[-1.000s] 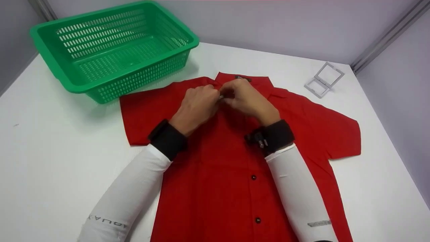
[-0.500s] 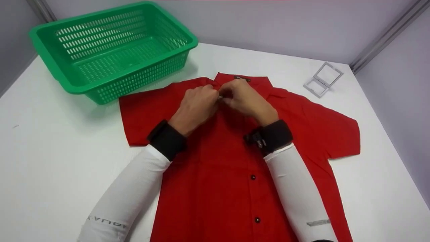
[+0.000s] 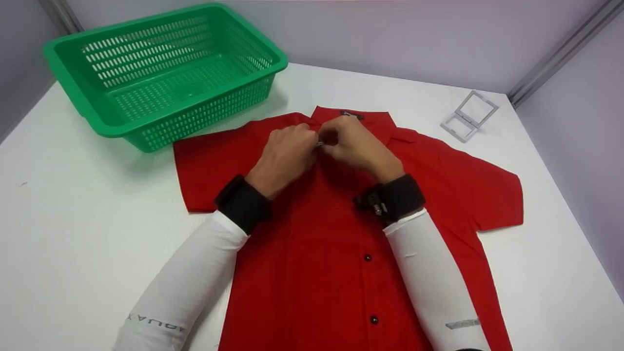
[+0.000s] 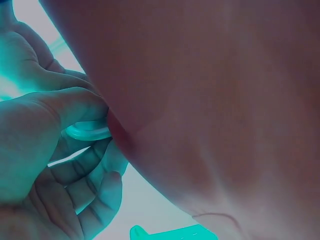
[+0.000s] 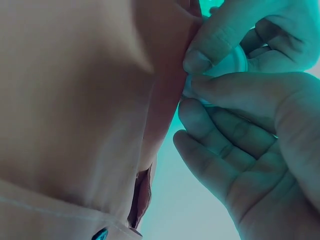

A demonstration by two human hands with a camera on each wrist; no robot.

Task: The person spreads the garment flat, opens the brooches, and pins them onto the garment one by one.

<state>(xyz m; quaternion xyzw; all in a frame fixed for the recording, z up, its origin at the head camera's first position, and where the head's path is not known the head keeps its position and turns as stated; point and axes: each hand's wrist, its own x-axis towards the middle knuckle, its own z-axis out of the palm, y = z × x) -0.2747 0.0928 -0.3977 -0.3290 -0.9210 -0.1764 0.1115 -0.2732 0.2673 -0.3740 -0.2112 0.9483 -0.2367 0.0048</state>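
Note:
A short-sleeved red shirt (image 3: 326,273) lies spread on the table, collar away from me. Near its collar, on the left chest in the head view, both hands meet. My left hand (image 3: 288,151) pinches a small round badge-like disc (image 5: 235,62) close against the shirt cloth. With thumb and forefinger, my right hand (image 3: 358,146) pinches the disc's near edge at the cloth; its other fingers lie loosely curved. The disc (image 4: 87,131) appears nearly edge-on in the left wrist view. Its face and back are mostly hidden by the fingers.
A green slotted plastic basket (image 3: 204,108) stands at the back left, behind the left-hand sleeve. An opened clear case with grey frames (image 3: 470,116) lies at the back right. Walls border the white table (image 3: 87,243) at the back and right.
Both hands stay in the same place at the shirt's chest. The right thumb and forefinger show a slightly wider gap around their pinch.

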